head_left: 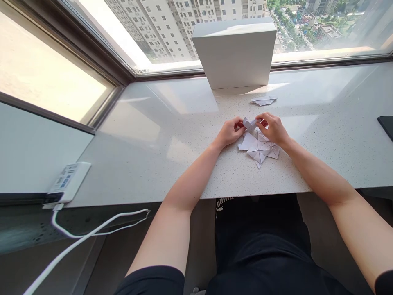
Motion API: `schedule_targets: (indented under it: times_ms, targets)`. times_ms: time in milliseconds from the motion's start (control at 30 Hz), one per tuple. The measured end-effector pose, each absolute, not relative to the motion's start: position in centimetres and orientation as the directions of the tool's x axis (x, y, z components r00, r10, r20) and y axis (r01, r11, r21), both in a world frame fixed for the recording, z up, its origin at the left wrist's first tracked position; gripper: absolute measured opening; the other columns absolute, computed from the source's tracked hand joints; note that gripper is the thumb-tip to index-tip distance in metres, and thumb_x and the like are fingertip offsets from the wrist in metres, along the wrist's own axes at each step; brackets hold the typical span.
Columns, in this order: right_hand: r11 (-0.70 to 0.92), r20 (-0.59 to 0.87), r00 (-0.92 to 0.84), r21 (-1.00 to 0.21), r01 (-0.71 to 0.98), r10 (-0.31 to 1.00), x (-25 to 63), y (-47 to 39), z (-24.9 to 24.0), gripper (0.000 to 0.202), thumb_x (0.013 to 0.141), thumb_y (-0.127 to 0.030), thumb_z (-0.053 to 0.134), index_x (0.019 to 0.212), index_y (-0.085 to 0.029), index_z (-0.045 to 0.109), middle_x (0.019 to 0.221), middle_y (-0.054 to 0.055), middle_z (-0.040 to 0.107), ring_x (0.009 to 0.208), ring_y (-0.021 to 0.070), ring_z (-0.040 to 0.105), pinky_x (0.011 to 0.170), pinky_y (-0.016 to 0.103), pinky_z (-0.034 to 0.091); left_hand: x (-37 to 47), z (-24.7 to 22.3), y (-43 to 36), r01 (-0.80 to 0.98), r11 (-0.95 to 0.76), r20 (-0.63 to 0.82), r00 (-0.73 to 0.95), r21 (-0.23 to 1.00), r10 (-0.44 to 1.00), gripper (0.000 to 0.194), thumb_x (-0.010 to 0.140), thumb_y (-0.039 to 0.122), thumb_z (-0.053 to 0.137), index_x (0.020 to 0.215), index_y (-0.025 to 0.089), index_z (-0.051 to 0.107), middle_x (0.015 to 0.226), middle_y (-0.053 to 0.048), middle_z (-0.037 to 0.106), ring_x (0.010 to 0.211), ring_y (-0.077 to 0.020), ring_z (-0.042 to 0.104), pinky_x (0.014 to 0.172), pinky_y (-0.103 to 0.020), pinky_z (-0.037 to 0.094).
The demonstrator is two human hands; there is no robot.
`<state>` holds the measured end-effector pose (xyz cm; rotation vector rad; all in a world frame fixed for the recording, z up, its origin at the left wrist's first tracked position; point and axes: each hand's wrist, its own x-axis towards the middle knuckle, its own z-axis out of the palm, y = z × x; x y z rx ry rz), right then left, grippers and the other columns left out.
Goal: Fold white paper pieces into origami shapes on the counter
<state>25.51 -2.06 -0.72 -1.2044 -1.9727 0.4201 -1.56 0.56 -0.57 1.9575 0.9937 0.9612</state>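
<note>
On a pale speckled counter (172, 172), a small folded paper piece (251, 123) is held up between two bare hands, roughly midway between the counter's front and back edges. It is pinched from one side by the thumb and fingers of the left hand (231, 132), and from the other by those of the right hand (270, 126); both grips are closed, with no gap around the paper. Just in front, toward the front edge, a cluster of creased white papers (258, 152) is spread, its points overlapping. Behind the hands, nearer the back edge, a loose folded paper (263, 100) is laid by itself, before an upright white box (238, 61).

By the look of it, the creasing of the clustered papers is done, while the held piece is being worked and the loose one is left apart, joined to nothing. How much remains cannot be judged.

Some fingertips are hidden behind the paper, and part of the cluster is covered by the right hand. Whether the held piece is attached to the cluster cannot be made out. A dark object (387, 126) is cut off at the far right.
</note>
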Motion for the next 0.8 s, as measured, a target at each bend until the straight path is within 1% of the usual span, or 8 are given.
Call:
schedule_targets:
  times_ms: [133,233,333,400,467,567,700,800]
  targets:
    - [0.47,0.424,-0.222,-0.673,0.571,0.878,25.5,-2.1,-1.1,0.037,0.117,-0.051,0.074,0.144,-0.025,0.073,0.122,0.012,0.086,0.099,0.0283,0.085,0.099,0.05,0.075,-1.6,-0.5,0.5,0.302,-0.448,0.288,0.452,0.842,0.844,0.017,0.1,0.039,0.09,0.108,0.025,0.085,0.101,-0.007,0.09,0.092,-0.0241,0.079,0.085,-0.038,0.062]
    - [0.427,0.397,-0.178,-0.728,0.536,0.9,25.4,-2.2,-1.3,0.06,0.11,-0.055,0.085,0.159,-0.026,0.065,0.12,0.009,0.085,0.095,0.0275,0.083,0.093,0.047,0.075,-1.6,-0.3,0.3,0.29,-0.449,0.281,0.473,0.845,0.835,0.017,0.102,0.04,0.086,0.107,0.024,0.083,0.101,-0.007,0.088,0.092,-0.0232,0.077,0.084,-0.037,0.06]
    - [0.371,0.359,-0.131,-0.764,0.528,0.924,25.5,-2.3,-1.3,0.074,0.102,-0.053,0.095,0.164,-0.025,0.064,0.116,0.009,0.083,0.09,0.0278,0.08,0.088,0.048,0.073,-1.6,-0.1,0.1,0.295,-0.459,0.276,0.497,0.838,0.823,0.016,0.103,0.039,0.081,0.107,0.023,0.082,0.103,-0.007,0.087,0.091,-0.0226,0.075,0.085,-0.038,0.06]
    - [0.36,0.347,-0.13,-0.764,0.535,0.929,25.5,-2.3,-1.0,0.064,0.101,-0.048,0.097,0.155,-0.024,0.072,0.113,0.009,0.082,0.089,0.0276,0.078,0.091,0.05,0.072,-1.6,-0.1,0.1,0.292,-0.469,0.281,0.508,0.833,0.814,0.015,0.104,0.038,0.079,0.106,0.023,0.08,0.103,-0.007,0.086,0.091,-0.0228,0.074,0.086,-0.039,0.059]
    - [0.375,0.347,-0.158,-0.752,0.542,0.925,25.5,-2.3,-0.7,0.038,0.102,-0.043,0.094,0.134,-0.025,0.082,0.108,0.008,0.082,0.088,0.0271,0.075,0.092,0.051,0.069,-1.7,-0.1,0.0,0.293,-0.472,0.278,0.517,0.831,0.81,0.013,0.103,0.036,0.078,0.105,0.023,0.079,0.102,-0.007,0.085,0.091,-0.023,0.073,0.085,-0.039,0.058]
    - [0.404,0.354,-0.198,-0.746,0.529,0.914,25.5,-2.4,-0.3,0.012,0.103,-0.036,0.091,0.108,-0.025,0.085,0.102,0.007,0.08,0.085,0.0253,0.072,0.09,0.048,0.066,-1.8,-0.3,0.1,0.342,-0.482,0.26,0.527,0.807,0.809,0.005,0.1,0.029,0.077,0.1,0.024,0.076,0.095,-0.005,0.079,0.087,-0.0219,0.068,0.083,-0.038,0.056]
    - [0.423,0.383,-0.188,-0.749,0.51,0.904,25.4,-2.3,-0.2,0.01,0.102,-0.034,0.091,0.102,-0.025,0.086,0.1,0.006,0.079,0.081,0.0227,0.067,0.086,0.044,0.062,-2.0,-0.5,0.4,0.398,-0.552,0.315,0.522,0.733,0.793,0.015,0.091,0.018,0.08,0.105,0.023,0.077,0.105,-0.006,0.077,0.095,-0.0239,0.069,0.09,-0.04,0.058]
    - [0.436,0.401,-0.184,-0.744,0.507,0.897,25.4,-2.1,-0.4,0.013,0.103,-0.038,0.092,0.101,-0.026,0.086,0.093,0.004,0.077,0.08,0.0224,0.064,0.083,0.042,0.058,-1.6,-0.7,0.5,0.389,-0.576,0.352,0.512,0.719,0.784,0.019,0.097,0.024,0.082,0.116,0.023,0.082,0.112,-0.009,0.078,0.103,-0.0257,0.072,0.094,-0.04,0.06]
